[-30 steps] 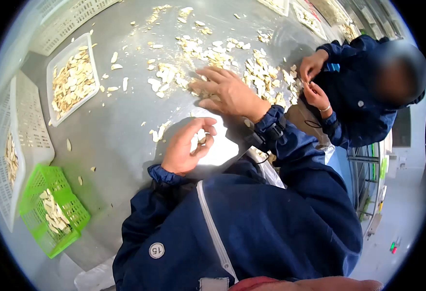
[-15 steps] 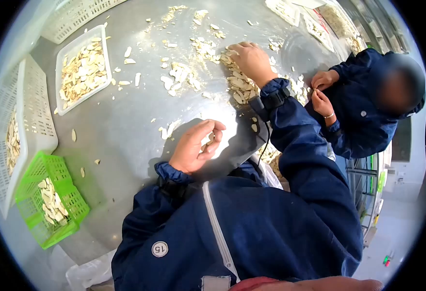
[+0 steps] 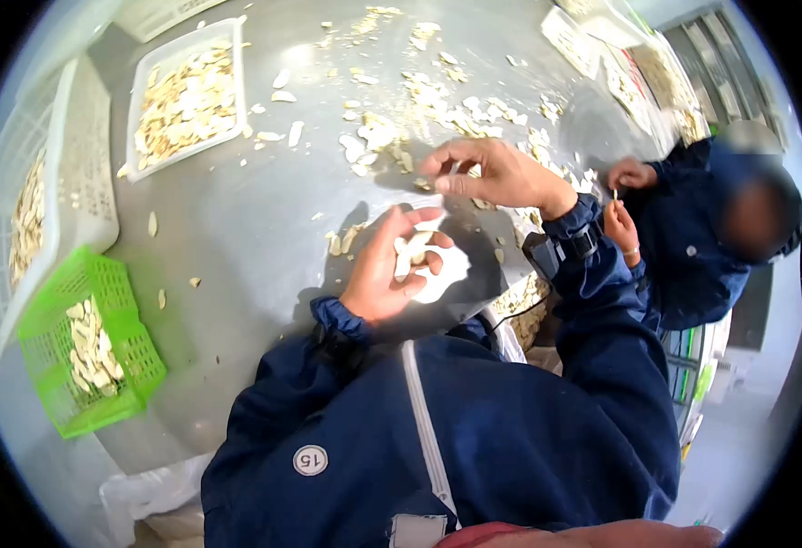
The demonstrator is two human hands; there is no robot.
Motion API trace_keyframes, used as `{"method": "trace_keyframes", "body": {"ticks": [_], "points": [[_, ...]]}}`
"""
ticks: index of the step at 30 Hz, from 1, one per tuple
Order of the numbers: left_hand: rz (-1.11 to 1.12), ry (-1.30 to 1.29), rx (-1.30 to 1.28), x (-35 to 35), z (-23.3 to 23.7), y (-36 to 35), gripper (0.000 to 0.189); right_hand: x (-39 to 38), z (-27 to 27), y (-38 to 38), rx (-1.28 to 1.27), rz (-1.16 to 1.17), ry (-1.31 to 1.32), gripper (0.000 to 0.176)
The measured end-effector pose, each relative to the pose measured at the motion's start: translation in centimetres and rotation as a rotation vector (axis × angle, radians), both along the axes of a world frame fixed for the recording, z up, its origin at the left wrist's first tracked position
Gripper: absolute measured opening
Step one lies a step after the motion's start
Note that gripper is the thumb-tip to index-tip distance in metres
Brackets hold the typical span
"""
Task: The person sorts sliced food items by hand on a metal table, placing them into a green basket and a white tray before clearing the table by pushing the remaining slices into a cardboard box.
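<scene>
My left hand (image 3: 378, 274) is palm up above the near part of the metal table, its fingers curled around a few pale, dried-looking slices (image 3: 413, 251). Just beyond it to the right, my right hand (image 3: 497, 175) is held low over the table. Its fingers are bent, with a gap between thumb and forefinger. A loose slice lies below its fingertips, and the hand covers part of the scattered pile behind it. Small heaps of slices (image 3: 378, 132) spread across the table (image 3: 282, 219) ahead of both hands.
A white tray (image 3: 241, 82) of slices stands at the far left, beside a white slotted basket (image 3: 81, 173). A green basket (image 3: 131, 320) with slices sits at the near left. At the right, a co-worker (image 3: 702, 247) handles a small piece. More trays (image 3: 570, 41) stand at the back right.
My right hand has come off the pile and moved nearer my left hand. Slices now show plainly in the left hand. The whole view has shifted slightly.
</scene>
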State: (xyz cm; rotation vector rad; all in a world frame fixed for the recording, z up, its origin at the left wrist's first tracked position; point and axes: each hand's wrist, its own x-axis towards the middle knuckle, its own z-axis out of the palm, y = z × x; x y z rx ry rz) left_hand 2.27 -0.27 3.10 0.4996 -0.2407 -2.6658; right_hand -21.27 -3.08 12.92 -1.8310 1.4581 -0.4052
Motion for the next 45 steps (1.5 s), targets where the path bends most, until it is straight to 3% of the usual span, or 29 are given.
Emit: {"method": "trace_keyframes", "body": {"ticks": [2,3,6,7,9,10,14,17,20,23,24,25,28,31,32,34,36,40,41,44,45], "points": [[-0.054,0.099,-0.041,0.0,-2.6,-0.3,0.035,1.3,-0.8,-2.4,-0.213,-0.004,0.194,0.026],[-0.056,0.121,-0.051,0.1,-2.8,0.0,0.031,2.2,-1.2,-4.0,-0.163,-0.050,0.283,0.024],[-0.119,0.098,-0.145,0.1,-3.1,-0.1,0.025,4.6,-4.6,-9.1,-0.422,0.135,0.184,0.026],[-0.126,0.089,-0.133,0.3,-2.8,-0.2,0.021,6.9,-3.5,-10.2,-0.375,0.187,0.263,0.024],[-0.146,0.072,-0.108,0.7,-2.0,-0.5,0.014,8.9,-6.4,-14.1,-0.539,0.283,0.310,0.030],[-0.139,0.025,-0.266,0.7,-2.1,-0.5,0.014,9.6,-7.7,-16.1,-0.622,0.331,0.331,0.033],[-0.061,-0.176,-0.998,0.3,-3.7,-0.2,0.028,13.4,-9.9,-20.2,-0.546,0.165,0.450,0.054],[-0.164,-0.098,-0.654,0.4,-3.6,-0.2,0.028,14.0,-12.3,-21.5,-0.598,0.156,0.438,0.060],[-0.258,0.026,-0.125,-0.2,-3.8,-0.3,0.024,13.8,-10.9,-18.7,-0.355,0.290,0.066,0.050],[-0.202,0.027,-0.293,-0.2,-2.7,0.0,0.015,11.9,-9.8,-13.4,-0.359,0.442,0.083,0.036],[-0.252,0.071,-0.119,0.2,-2.0,-0.2,0.013,10.9,-9.1,-11.7,-0.330,0.455,0.073,0.035],[-0.063,0.174,-0.453,-0.9,-4.7,1.1,0.016,9.8,-8.2,-10.0,-0.283,0.429,0.109,0.034],[-0.251,0.001,-0.309,0.0,-1.7,0.4,0.022,4.4,-6.7,-5.3,-0.236,0.317,0.129,0.034],[-0.316,0.119,-0.489,-0.5,-3.1,0.4,0.021,0.7,-5.3,0.3,-0.378,0.125,0.382,0.034],[-0.310,0.168,-0.622,-0.4,-3.3,0.4,0.021,0.5,-4.8,2.5,-0.446,0.077,0.364,0.036],[-0.527,0.236,-0.559,0.4,-1.4,0.1,0.021,2.5,-4.1,6.4,-0.471,0.044,0.301,0.040],[-0.644,0.291,-0.687,0.5,-0.7,0.7,0.021,4.1,-6.2,8.5,-0.507,0.191,0.327,0.047],[-0.760,0.154,-1.061,0.4,1.0,1.5,0.022,6.8,-9.1,10.3,-0.494,0.197,0.392,0.053],[-0.727,0.222,-1.036,0.1,-0.2,2.1,0.022,7.1,-9.1,9.9,-0.534,0.138,0.401,0.047],[-0.827,0.091,-0.973,0.6,2.2,1.3,0.021,5.0,-9.7,9.2,-0.596,-0.036,0.536,0.045],[-0.864,0.022,-0.814,0.7,2.8,1.2,0.021,3.6,-9.9,9.1,-0.591,-0.113,0.538,0.044]]}}
